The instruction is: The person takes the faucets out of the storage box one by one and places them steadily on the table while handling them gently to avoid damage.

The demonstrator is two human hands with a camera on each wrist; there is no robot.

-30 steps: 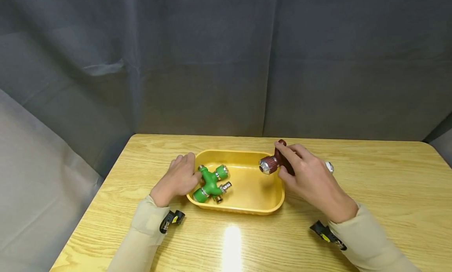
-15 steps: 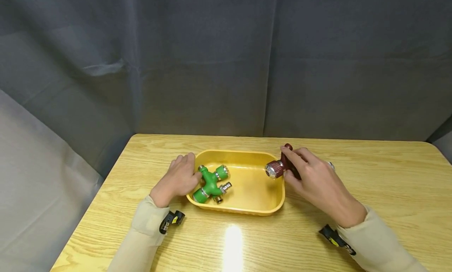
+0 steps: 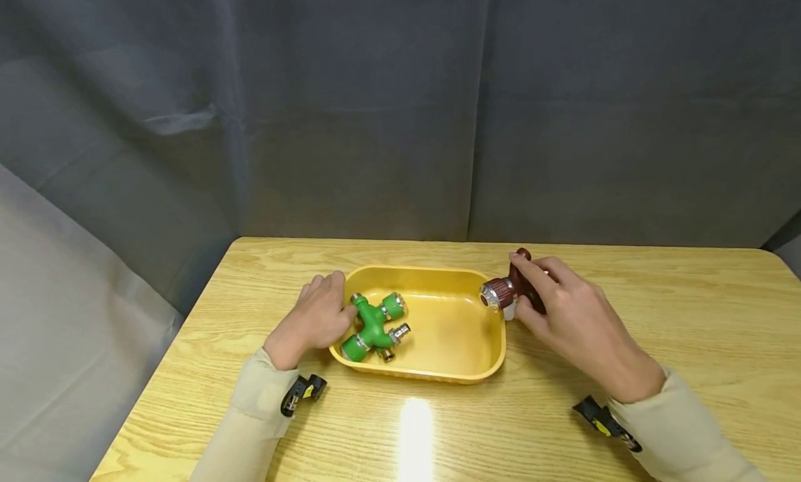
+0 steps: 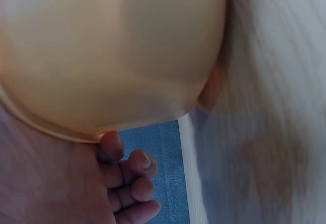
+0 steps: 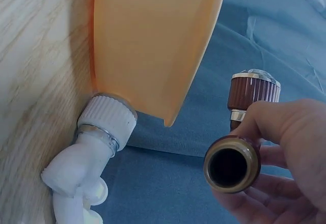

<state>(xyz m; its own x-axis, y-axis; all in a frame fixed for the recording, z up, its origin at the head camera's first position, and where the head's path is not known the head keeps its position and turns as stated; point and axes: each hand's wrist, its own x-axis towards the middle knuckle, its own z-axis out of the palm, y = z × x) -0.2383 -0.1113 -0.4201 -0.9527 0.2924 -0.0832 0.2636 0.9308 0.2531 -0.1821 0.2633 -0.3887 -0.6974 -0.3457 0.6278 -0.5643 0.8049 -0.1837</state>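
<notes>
My left hand (image 3: 316, 315) grips the left end of a yellow plastic tray (image 3: 447, 329); the left wrist view shows its curled fingers at the rim. Inside the tray's left part lies a green two-knob valve (image 3: 372, 323) with metal fittings. My right hand (image 3: 578, 322) holds a dark red valve (image 3: 500, 293) by its body, raised over the tray's right rim. The valve's ribbed knob points left, and its open round end faces the right wrist camera. A white valve (image 5: 81, 158) lies on the table against the tray's right end, mostly hidden by my right hand in the head view.
The wooden table (image 3: 413, 398) ends at a straight far edge, with a dark grey curtain (image 3: 375, 120) hanging behind it. Light grey cloth (image 3: 69, 343) covers the left side. Each wrist wears a small black camera mount (image 3: 303, 394).
My right hand has moved right with the dark red valve, from over the tray's interior to its right rim. The left hand, tray and green valve have stayed put.
</notes>
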